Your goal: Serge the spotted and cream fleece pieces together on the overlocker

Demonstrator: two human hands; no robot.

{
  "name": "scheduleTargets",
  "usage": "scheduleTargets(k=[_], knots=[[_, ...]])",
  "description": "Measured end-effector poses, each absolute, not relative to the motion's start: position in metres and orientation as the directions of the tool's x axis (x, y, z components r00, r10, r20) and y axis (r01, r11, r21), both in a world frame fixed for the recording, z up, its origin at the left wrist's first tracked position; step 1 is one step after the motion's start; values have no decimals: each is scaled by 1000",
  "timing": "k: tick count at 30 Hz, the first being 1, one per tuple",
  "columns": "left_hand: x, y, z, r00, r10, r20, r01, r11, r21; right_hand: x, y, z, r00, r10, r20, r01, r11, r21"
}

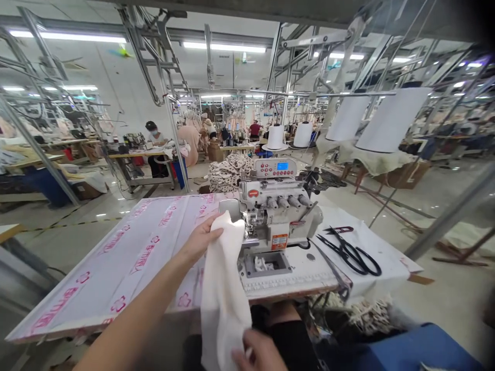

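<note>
Here, a length of white cloth [226, 293] hangs just left of the sewing machine [276, 206], its top end near the machine's needle area and its body dropping in front of the desk [301, 270] edge. The left hand [207, 234] grips the upper end between thumb and fingers, beside the machine. The right hand [261, 350], somewhat blurred, is below the machine with fingers curled on the cloth's lower part; how firmly it holds, I cannot tell. Left of the machine spreads a sheet with pink print [150, 242]. Right of it lie black scissors [350, 255] and, touching or nearly so, a small red-handled snipper [342, 229]. Behind the machine sits a heap of spotted fabric [230, 172]; large white thread cones [392, 121] stand behind it to the right. Far beyond it on the left, a masked person [157, 136] sits.
</note>
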State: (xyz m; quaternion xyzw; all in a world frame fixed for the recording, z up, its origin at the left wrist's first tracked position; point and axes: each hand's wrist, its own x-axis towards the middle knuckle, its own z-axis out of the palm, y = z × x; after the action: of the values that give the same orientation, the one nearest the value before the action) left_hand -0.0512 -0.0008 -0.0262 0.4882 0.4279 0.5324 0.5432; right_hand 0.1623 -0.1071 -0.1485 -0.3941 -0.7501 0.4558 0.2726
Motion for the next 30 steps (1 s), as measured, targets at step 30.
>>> scheduleTargets(k=[30], knots=[[-6,-36,-46,190,889,416,955,-265,132,156,-56,-122,-476,879,28,-209,-83,-974]])
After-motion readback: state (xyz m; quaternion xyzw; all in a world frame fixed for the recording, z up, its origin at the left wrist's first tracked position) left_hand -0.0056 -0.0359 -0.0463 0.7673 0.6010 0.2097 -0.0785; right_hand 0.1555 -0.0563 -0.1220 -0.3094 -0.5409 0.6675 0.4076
